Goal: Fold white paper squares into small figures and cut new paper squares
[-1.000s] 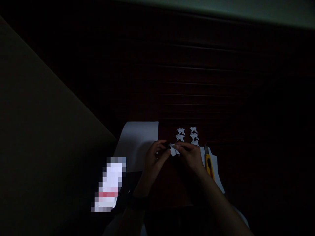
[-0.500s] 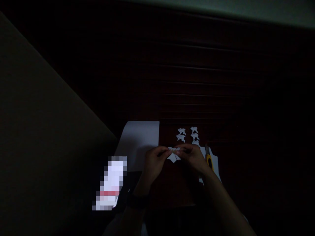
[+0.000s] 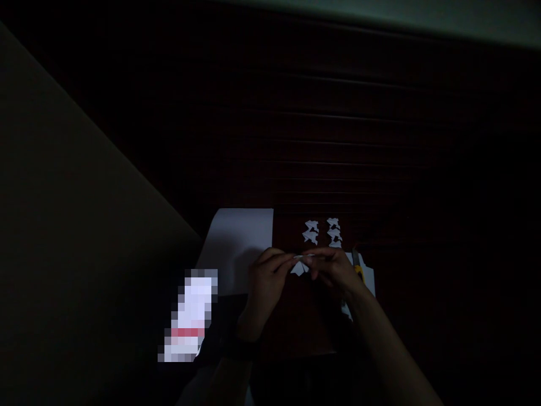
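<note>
A small piece of folded white paper (image 3: 300,268) is pinched between my two hands over the dark table. My left hand (image 3: 269,273) grips its left side with thumb and fingers. On the opposite side, my right hand (image 3: 336,267) holds the paper's right edge, its fingers covering part of it. Just beyond the hands lie several small folded paper figures in two columns, the left figures (image 3: 311,232) and the right figures (image 3: 333,232). Dim light hides the finer folds.
White paper sheets (image 3: 240,237) lie at the left of the table. Right of my hand, a yellow utility knife (image 3: 359,270) rests on more white paper (image 3: 369,277). A lit, pixelated screen (image 3: 194,304) is at lower left. A pale wall or panel (image 3: 76,197) rises on the left.
The folded paper has tilted or been bent, so less of it shows. My right hand has shifted slightly and now covers more of the knife's handle. Both hands keep their hold.
</note>
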`<state>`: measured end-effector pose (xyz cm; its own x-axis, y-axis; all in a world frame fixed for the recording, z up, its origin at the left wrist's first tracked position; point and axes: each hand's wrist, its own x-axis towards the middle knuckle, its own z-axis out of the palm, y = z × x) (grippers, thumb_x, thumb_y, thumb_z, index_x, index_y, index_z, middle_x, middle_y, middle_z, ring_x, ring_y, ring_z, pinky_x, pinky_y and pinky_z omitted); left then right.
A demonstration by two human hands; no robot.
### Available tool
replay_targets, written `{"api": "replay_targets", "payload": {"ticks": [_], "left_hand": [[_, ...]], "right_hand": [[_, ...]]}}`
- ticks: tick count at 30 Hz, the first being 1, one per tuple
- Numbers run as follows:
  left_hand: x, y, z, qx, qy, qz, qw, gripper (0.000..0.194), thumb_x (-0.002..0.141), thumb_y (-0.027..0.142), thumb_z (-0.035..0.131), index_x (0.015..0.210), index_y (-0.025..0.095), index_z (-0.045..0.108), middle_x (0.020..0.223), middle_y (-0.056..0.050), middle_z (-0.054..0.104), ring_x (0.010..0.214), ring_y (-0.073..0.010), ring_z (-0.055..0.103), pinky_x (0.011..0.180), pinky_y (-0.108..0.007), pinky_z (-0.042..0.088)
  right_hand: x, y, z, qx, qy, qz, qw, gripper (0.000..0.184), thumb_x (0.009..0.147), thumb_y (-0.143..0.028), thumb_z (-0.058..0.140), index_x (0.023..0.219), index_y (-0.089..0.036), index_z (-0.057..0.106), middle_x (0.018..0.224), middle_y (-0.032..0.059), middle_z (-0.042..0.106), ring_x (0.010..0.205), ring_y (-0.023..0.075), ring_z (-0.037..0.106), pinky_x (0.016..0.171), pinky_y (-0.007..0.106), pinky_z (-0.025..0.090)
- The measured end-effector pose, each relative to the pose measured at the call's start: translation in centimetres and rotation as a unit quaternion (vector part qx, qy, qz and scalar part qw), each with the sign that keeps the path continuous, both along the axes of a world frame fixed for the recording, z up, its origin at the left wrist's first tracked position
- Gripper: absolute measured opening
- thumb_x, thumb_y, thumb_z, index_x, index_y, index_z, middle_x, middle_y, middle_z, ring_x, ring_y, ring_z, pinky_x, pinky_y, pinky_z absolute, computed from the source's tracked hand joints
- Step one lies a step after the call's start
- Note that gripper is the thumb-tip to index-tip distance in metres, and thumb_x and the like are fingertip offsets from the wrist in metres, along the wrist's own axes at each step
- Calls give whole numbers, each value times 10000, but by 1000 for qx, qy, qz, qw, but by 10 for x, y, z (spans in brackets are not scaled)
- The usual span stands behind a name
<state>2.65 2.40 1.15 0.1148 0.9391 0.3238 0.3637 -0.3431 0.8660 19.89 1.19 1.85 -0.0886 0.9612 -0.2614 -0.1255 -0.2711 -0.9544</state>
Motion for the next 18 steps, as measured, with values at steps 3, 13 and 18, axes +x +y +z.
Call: {"api": "replay_targets", "payload": {"ticks": [3, 13, 18], "left_hand": [[-2, 0, -2, -31, -2, -1, 1000, 160, 792, 326, 616, 879, 249, 727, 848, -32, 697, 772, -170, 630, 710, -277, 493], [-4, -1, 2, -102, -88, -99, 986, 292, 759, 279, 662, 1047, 237, 691, 997, -38, 723, 851, -186, 676, 752, -275, 544], [-7, 0, 5, -106, -105, -81, 986, 173, 757, 245, 664, 911, 220, 740, 860, -27, 747, 680, -161, 687, 647, -239, 557]], "right_hand": [[-1, 1, -3, 15, 1, -8, 1000, 315, 687, -363, 730, 915, -148, 702, 712, 72, 709, 401, 94, 549, 326, 164, 290], [-5, 1, -3, 104, -78, -43, 991, 232, 644, -275, 761, 861, -192, 749, 703, 40, 717, 552, 138, 616, 487, 219, 475], [-4, -2, 0, 126, -74, -33, 989, 211, 665, -244, 744, 874, -216, 749, 738, 31, 728, 608, 153, 642, 541, 232, 505]]}}
